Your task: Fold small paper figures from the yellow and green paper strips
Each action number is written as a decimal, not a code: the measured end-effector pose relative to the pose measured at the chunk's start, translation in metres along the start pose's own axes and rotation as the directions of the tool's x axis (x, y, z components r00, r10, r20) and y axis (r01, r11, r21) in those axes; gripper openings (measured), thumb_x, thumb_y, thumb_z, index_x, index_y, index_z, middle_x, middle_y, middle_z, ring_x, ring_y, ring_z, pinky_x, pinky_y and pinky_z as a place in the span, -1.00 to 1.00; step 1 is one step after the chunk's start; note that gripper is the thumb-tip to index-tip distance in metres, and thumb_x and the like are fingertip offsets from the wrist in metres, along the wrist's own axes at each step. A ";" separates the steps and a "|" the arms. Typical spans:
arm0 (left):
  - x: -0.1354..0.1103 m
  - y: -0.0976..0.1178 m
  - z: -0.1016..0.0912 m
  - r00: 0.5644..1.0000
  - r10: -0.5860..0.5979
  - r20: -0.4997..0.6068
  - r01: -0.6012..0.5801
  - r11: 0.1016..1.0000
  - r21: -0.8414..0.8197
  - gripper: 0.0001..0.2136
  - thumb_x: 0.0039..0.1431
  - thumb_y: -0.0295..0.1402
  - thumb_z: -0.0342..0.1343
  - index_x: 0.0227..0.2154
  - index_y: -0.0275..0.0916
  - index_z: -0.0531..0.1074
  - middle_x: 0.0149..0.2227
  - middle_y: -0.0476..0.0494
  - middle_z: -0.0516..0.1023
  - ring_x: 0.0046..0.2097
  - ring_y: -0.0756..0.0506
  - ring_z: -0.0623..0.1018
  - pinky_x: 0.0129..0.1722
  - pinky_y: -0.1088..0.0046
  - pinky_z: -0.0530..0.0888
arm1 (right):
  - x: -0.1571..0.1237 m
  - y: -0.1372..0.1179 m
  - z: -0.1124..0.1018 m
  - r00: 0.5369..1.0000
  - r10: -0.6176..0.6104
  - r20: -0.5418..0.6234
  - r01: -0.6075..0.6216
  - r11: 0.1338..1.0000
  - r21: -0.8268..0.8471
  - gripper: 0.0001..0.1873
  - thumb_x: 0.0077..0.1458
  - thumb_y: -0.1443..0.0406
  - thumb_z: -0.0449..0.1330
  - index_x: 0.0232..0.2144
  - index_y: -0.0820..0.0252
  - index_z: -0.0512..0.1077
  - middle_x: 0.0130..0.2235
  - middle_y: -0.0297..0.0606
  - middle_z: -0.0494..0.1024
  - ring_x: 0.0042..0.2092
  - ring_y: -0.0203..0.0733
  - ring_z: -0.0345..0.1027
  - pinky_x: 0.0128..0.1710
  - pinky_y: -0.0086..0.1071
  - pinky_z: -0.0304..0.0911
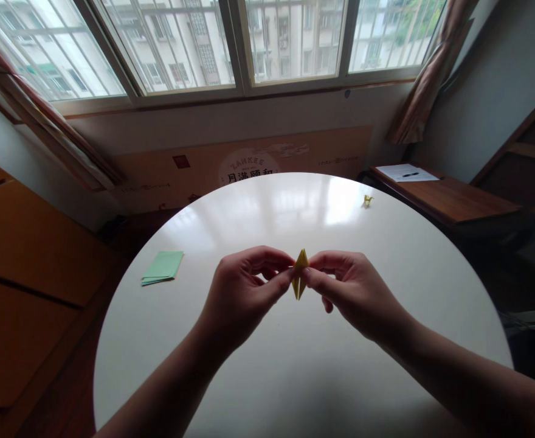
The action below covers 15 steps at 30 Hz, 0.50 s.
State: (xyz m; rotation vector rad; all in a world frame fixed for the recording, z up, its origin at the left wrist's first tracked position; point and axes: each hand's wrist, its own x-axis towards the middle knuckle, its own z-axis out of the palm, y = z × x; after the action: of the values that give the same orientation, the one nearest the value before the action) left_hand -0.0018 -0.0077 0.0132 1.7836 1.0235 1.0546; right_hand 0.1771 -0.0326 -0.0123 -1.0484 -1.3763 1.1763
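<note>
A small folded yellow paper piece (300, 275) is held upright above the middle of the round white table (295, 365). My left hand (244, 292) pinches its left side between thumb and fingers. My right hand (349, 289) pinches its right side the same way. Both hands are closed on the paper, a little above the tabletop. Its lower point shows between my thumbs.
A stack of green paper sheets (163, 267) lies at the table's left. A tiny yellow folded figure (367, 199) stands near the far right edge. A wooden side desk (445, 194) with a white sheet and pen (407, 173) is at the right. A window runs behind.
</note>
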 end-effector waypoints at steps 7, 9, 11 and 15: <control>0.000 -0.004 0.001 0.998 0.039 -0.042 -0.038 0.999 0.024 -0.86 0.06 -0.40 0.31 -0.37 -0.25 0.44 -0.47 -0.03 0.55 -0.42 -0.04 0.57 -0.57 0.58 0.46 | 0.003 0.003 -0.001 1.000 0.007 0.030 -0.007 1.000 -0.003 -0.81 0.10 0.19 0.33 -0.36 0.22 0.63 -0.42 -0.28 0.58 -0.55 -0.38 0.26 -0.65 -0.55 0.23; -0.001 -0.005 0.002 0.998 0.051 -0.047 -0.049 0.998 0.042 -0.86 0.07 -0.40 0.29 -0.39 -0.25 0.42 -0.46 -0.02 0.53 -0.41 -0.03 0.55 -0.57 0.59 0.45 | 0.004 0.003 0.000 1.000 0.012 0.029 -0.012 1.000 -0.003 -0.81 0.11 0.19 0.32 -0.35 0.21 0.62 -0.40 -0.27 0.59 -0.54 -0.38 0.26 -0.65 -0.54 0.23; -0.001 -0.006 0.002 0.997 0.062 -0.053 -0.058 0.996 0.065 -0.86 0.09 -0.38 0.28 -0.41 -0.25 0.41 -0.46 -0.02 0.52 -0.41 -0.03 0.54 -0.56 0.58 0.46 | 0.004 0.005 0.001 1.000 0.014 0.017 -0.014 1.000 0.003 -0.83 0.11 0.21 0.31 -0.33 0.21 0.62 -0.42 -0.29 0.58 -0.54 -0.38 0.26 -0.65 -0.54 0.23; -0.001 -0.005 0.003 1.000 0.005 -0.028 -0.004 0.999 0.047 -0.88 0.13 -0.34 0.25 -0.39 -0.26 0.44 -0.45 -0.05 0.52 -0.40 -0.04 0.53 -0.57 0.57 0.47 | 0.005 0.010 0.003 1.000 0.017 -0.019 -0.016 0.998 0.057 -0.85 0.12 0.24 0.29 -0.35 0.22 0.61 -0.45 -0.31 0.54 -0.54 -0.36 0.28 -0.66 -0.54 0.23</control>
State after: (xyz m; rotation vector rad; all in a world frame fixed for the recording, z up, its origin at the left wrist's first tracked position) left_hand -0.0004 -0.0079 0.0073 1.8142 1.0697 1.0691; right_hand 0.1731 -0.0267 -0.0218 -1.0296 -1.3139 1.2076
